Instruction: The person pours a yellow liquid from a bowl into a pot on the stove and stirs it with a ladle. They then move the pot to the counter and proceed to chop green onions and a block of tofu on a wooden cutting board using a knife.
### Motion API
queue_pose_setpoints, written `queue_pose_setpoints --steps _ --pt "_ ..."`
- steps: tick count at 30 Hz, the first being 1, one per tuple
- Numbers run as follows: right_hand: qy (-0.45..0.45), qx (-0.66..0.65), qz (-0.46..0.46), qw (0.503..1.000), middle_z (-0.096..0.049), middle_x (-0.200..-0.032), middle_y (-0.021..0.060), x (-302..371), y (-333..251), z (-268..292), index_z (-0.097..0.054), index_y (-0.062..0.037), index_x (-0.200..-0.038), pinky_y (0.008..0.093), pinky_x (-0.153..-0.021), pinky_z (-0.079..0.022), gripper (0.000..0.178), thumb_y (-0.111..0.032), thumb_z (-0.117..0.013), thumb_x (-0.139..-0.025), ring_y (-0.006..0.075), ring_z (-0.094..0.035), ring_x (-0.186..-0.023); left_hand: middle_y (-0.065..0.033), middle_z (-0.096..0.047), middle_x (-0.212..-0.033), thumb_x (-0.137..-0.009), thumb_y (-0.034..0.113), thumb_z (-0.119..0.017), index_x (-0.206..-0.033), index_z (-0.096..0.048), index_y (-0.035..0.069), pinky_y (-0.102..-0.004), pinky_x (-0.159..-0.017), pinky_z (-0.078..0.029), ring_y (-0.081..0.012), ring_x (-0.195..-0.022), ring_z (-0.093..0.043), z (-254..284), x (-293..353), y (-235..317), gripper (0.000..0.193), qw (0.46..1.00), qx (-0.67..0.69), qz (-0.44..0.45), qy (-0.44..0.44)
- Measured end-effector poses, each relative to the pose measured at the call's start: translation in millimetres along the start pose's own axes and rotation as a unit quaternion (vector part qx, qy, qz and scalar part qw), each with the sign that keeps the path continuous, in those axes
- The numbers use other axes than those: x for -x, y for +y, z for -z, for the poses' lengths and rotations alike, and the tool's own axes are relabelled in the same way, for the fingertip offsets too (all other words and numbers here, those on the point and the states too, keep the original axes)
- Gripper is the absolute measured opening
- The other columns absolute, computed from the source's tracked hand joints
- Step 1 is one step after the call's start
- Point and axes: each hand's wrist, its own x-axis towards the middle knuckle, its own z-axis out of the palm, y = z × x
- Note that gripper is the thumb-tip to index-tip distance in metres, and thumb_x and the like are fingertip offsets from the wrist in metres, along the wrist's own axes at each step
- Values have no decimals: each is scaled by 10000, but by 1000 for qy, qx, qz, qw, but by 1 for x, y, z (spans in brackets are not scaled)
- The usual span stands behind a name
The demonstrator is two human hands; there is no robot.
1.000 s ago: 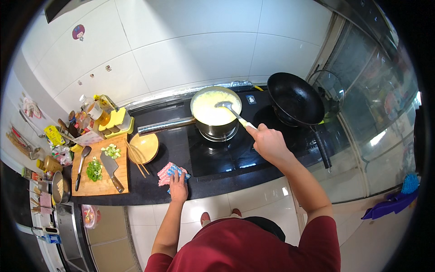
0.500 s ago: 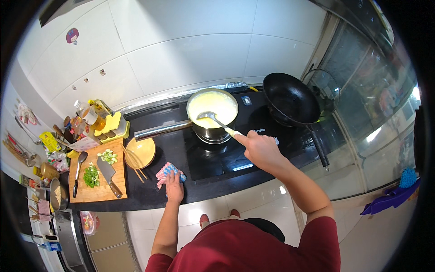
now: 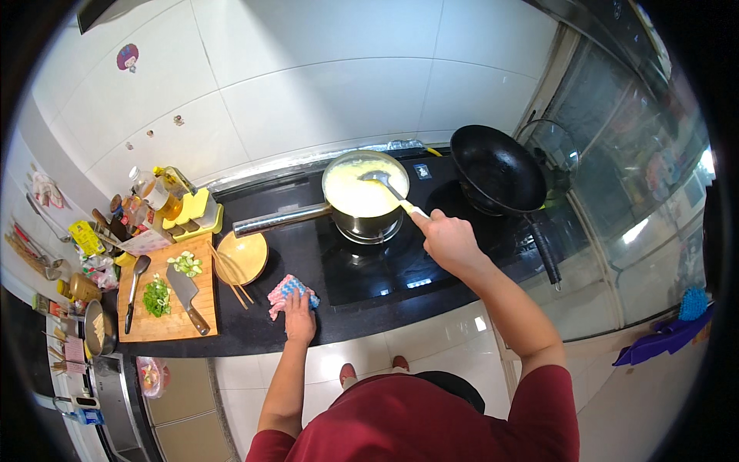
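Clock is as we look down, 12 away from us. Black desk (image 3: 339,327) runs across in front, with the glossy hob (image 3: 369,281) set into it at 12. Wok (image 3: 500,165) at 1, its handle running to 5 of it. Cutting board (image 3: 162,329) at 10. Saucepan (image 3: 348,221) on a burner ring at 12, long handle out toward 8, neither of our hands on it. Pale yellow mixture (image 3: 352,192) inside looks near the rim.

Stirring well, our read: slow full sweeps, scrape base and wall, keep the spoon low so nothing slops over. Push lightly, since an unheld pan could turn or slide on the ring. We'd keep the forearm off the hot rim. Can't see a flame, so heat is unconfirmed.

Bowl (image 3: 250,252) at 10, just beside the board. Right hand (image 3: 450,242) at 1: fingers closed round the end of the spoon (image 3: 396,190), pinching its pale handle. Spoon head is in the mixture, at 10 from those fingers; saucepan also lies at 10 from them, apart, with only the spoon bridging.

Left hand (image 3: 300,323) between 10 and 11: fingers stretched out on the pink-and-blue cloth (image 3: 279,302), touching it. Can't tell if they pinch the fabric. Cloth is well clear of the burner.
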Motion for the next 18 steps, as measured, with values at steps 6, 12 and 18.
queue_pose_setpoints --steps 6,12,18 --pt "-49 -27 17 998 -609 -766 122 12 8 43 -662 -103 -1098 422 -563 -521 316 -47 -613 -791 309 -656 -641 -222 -340 -1503 -815 83 -649 -1366 -466 70 -498 -1145 -266 -436 -1382 -307 -4 0 0 580 1000 -6 0 7" --pt "-85 -59 26 994 -595 -804 120 19 -9 51 -620 -158 -1213 412 -583 -509 405 -69 -597 -819 304 -629 -653 -226 -344 -1502 -835 118 -648 -1367 -466 71 -500 -1148 -259 -438 -1385 -303 -6 0 -4 564 1000 -2 -4 13" --pt "-14 -27 49 998 -589 -773 105 7 -24 14 -645 -105 -1139 377 -514 -511 319 -77 -627 -822 267 -658 -600 -233 -356 -1492 -847 182 -657 -1364 -469 74 -507 -1147 -257 -447 -1377 -312 -5 -2 -2 560 1000 8 1 10"
